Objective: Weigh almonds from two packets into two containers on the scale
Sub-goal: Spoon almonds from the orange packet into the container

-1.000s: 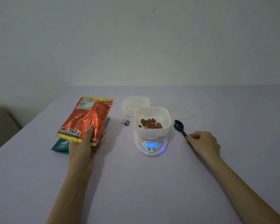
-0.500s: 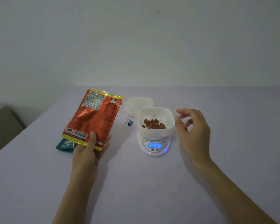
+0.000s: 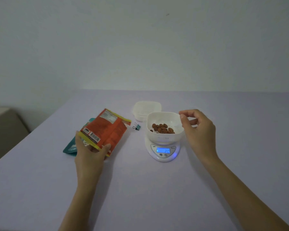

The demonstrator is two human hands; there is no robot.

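Observation:
A white container (image 3: pixel 163 136) holding several almonds (image 3: pixel 163 128) stands on the white scale (image 3: pixel 164 153), whose blue display is lit. My left hand (image 3: pixel 90 153) grips the bottom edge of the orange almond packet (image 3: pixel 107 130), which tilts away to the right, its top open. A teal packet (image 3: pixel 70 147) lies partly hidden under it. My right hand (image 3: pixel 198 129) hovers at the container's right rim with loosely curled fingers; thumb and forefinger are close together, and nothing shows between them. A second white container (image 3: pixel 147 108) sits behind the scale.
A small blue binder clip (image 3: pixel 136 127) lies between the orange packet and the scale. The pale purple table (image 3: pixel 140 189) runs to a wall at the back, and its left edge drops off beside a grey-brown piece of furniture (image 3: pixel 5 129).
My right hand has left the black spoon and risen to the container's right rim, now covering the spoon and clear lid. My left hand has lifted and turned the orange packet.

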